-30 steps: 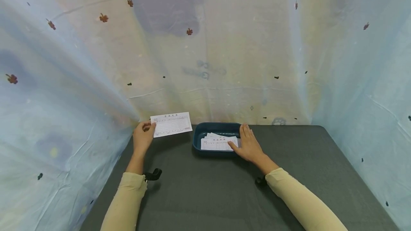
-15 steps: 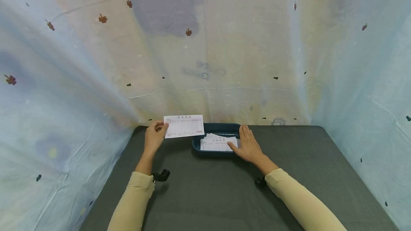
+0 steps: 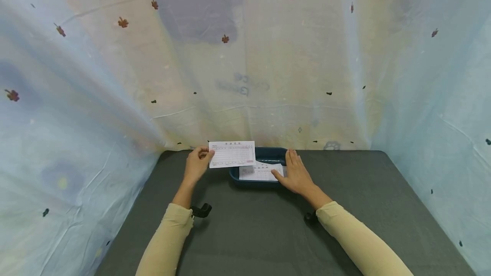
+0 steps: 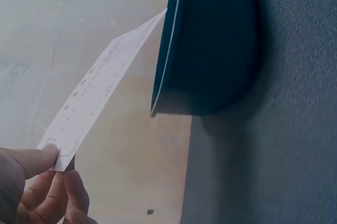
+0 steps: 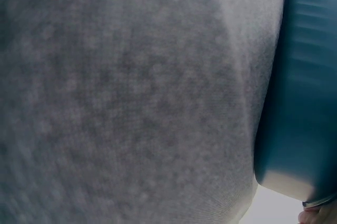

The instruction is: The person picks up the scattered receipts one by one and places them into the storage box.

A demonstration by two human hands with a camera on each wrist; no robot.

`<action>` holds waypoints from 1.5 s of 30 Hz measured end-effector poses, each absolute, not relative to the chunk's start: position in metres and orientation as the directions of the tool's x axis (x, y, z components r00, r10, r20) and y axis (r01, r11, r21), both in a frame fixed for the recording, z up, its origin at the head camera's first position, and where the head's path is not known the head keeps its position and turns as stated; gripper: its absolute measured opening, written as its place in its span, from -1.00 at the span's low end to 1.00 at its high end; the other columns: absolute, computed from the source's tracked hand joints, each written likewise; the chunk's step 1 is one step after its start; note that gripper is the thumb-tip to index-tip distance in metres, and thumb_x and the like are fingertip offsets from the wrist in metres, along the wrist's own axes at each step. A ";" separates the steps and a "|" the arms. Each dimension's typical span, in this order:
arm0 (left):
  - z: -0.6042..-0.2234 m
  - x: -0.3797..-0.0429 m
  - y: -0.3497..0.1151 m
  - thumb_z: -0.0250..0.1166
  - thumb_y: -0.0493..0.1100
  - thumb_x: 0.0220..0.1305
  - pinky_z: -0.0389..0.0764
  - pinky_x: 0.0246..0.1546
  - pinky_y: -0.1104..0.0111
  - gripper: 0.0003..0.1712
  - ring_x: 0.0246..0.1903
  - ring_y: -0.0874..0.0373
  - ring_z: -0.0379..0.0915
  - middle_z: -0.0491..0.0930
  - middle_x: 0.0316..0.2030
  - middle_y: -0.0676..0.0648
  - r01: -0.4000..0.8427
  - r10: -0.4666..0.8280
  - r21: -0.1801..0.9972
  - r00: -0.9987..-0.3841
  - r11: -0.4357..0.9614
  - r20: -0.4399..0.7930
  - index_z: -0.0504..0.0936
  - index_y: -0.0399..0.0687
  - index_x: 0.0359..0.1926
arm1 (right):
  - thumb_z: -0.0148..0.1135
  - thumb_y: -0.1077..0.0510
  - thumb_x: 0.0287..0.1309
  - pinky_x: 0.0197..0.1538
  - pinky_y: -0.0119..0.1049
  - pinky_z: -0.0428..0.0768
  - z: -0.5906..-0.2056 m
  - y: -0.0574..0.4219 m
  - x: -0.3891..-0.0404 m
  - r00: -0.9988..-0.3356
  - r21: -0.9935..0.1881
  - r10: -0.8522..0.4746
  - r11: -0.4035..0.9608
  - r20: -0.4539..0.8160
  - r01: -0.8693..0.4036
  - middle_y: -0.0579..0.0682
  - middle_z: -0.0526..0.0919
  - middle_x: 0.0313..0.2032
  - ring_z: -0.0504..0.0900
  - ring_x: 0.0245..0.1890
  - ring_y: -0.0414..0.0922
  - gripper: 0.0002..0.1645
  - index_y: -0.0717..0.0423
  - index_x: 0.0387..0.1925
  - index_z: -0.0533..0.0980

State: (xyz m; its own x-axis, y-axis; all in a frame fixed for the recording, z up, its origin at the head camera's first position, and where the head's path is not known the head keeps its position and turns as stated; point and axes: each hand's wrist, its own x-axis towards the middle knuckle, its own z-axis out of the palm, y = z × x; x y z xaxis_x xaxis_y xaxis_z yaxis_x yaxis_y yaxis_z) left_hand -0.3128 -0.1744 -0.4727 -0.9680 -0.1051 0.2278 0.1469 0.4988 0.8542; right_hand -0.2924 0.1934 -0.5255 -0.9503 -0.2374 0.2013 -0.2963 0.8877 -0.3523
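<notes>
My left hand (image 3: 197, 164) pinches one end of a printed paper slip (image 3: 232, 154) between thumb and fingers. The slip is held up in front of and above the left part of a dark blue plastic tray (image 3: 271, 153). In the left wrist view the slip (image 4: 100, 87) slants up, its far end against or just before the tray's rim (image 4: 169, 50); contact cannot be told. Several similar slips (image 3: 264, 173) lie inside the tray, partly hidden by the held one. My right hand (image 3: 300, 177) rests on the tray's right end, fingers straight, thumb reaching over the slips.
A dark grey table (image 3: 245, 233) carries the tray near its far edge. Behind and at both sides hangs a pale patterned curtain (image 3: 245, 97). Black camera mounts (image 3: 201, 211) stick out from the wrists.
My left hand has moved right with the slip, from left of the tray to over its left part. The slip has levelled slightly. My right hand and the tray stay in place.
</notes>
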 end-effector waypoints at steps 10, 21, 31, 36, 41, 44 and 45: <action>-0.481 -0.315 -0.147 0.37 -0.10 0.55 0.67 0.00 -0.03 -0.67 -0.02 -0.18 0.72 0.78 -0.03 -0.27 0.162 -0.041 0.840 -0.976 0.517 0.213 0.66 -0.26 0.13 | 0.12 -0.42 0.48 0.68 0.18 -0.04 -0.525 0.195 -0.293 -0.951 -0.347 -0.235 0.891 0.203 -0.294 0.43 -0.07 0.66 -0.10 0.69 0.29 0.28 0.49 0.65 -0.10; -0.498 -0.322 -0.126 0.44 -0.10 0.48 0.70 -0.03 0.02 -0.71 -0.05 -0.09 0.75 0.81 -0.08 -0.16 0.167 0.000 0.799 -0.979 0.578 0.205 0.71 -0.16 0.07 | 0.12 -0.41 0.49 0.69 0.16 -0.07 -0.525 0.195 -0.293 -0.951 -0.352 -0.239 0.888 0.194 -0.295 0.41 -0.12 0.67 -0.10 0.69 0.30 0.28 0.48 0.65 -0.12; -0.498 -0.320 -0.109 0.45 -0.09 0.47 0.68 0.03 -0.02 -0.72 -0.03 -0.08 0.74 0.82 -0.10 -0.12 0.183 0.030 0.753 -0.977 0.632 0.212 0.72 -0.14 0.07 | 0.14 -0.41 0.48 0.69 0.17 -0.07 -0.524 0.194 -0.294 -0.951 -0.350 -0.233 0.890 0.203 -0.293 0.41 -0.14 0.67 -0.13 0.70 0.30 0.28 0.50 0.65 -0.09; -0.499 -0.315 -0.101 0.46 -0.05 0.46 0.65 -0.01 -0.02 -0.72 -0.06 -0.04 0.72 0.84 -0.14 -0.03 0.173 0.028 0.721 -0.978 0.671 0.208 0.73 -0.08 0.05 | 0.14 -0.43 0.47 0.69 0.16 -0.08 -0.525 0.193 -0.294 -0.950 -0.350 -0.239 0.889 0.200 -0.297 0.39 -0.16 0.68 -0.11 0.70 0.30 0.31 0.49 0.65 -0.11; -0.502 -0.313 -0.096 0.50 -0.02 0.42 0.66 -0.08 -0.04 -0.73 -0.06 -0.02 0.73 0.84 -0.14 0.03 0.166 0.013 0.672 -0.974 0.722 0.227 0.73 -0.01 0.02 | 0.11 -0.44 0.47 0.69 0.16 -0.09 -0.525 0.193 -0.293 -0.953 -0.344 -0.239 0.893 0.187 -0.291 0.39 -0.16 0.68 -0.13 0.70 0.29 0.31 0.49 0.65 -0.12; -0.504 -0.314 -0.094 0.51 0.00 0.40 0.67 -0.12 -0.04 -0.71 -0.09 0.01 0.74 0.84 -0.13 0.07 0.161 0.008 0.646 -0.972 0.746 0.233 0.72 0.04 0.03 | 0.11 -0.44 0.47 0.69 0.15 -0.08 -0.526 0.193 -0.294 -0.953 -0.341 -0.236 0.894 0.190 -0.290 0.39 -0.15 0.68 -0.12 0.70 0.29 0.30 0.49 0.65 -0.10; -0.504 -0.314 -0.094 0.52 0.00 0.39 0.67 -0.13 -0.03 -0.71 -0.09 0.02 0.74 0.84 -0.13 0.08 0.162 0.010 0.638 -0.972 0.753 0.235 0.72 0.05 0.03 | 0.11 -0.44 0.47 0.69 0.16 -0.07 -0.526 0.193 -0.294 -0.953 -0.341 -0.236 0.894 0.192 -0.290 0.39 -0.15 0.68 -0.11 0.70 0.29 0.30 0.50 0.65 -0.10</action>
State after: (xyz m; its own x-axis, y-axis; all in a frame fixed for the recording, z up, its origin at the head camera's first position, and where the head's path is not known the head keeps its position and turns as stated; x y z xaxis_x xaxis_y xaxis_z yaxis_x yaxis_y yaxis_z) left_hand -0.3135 -0.0936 -0.5043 -0.9720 0.0103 0.2346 0.1620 0.7526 0.6383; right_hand -0.2936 0.1933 -0.5256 -0.9526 -0.2358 0.1921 -0.2901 0.8942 -0.3410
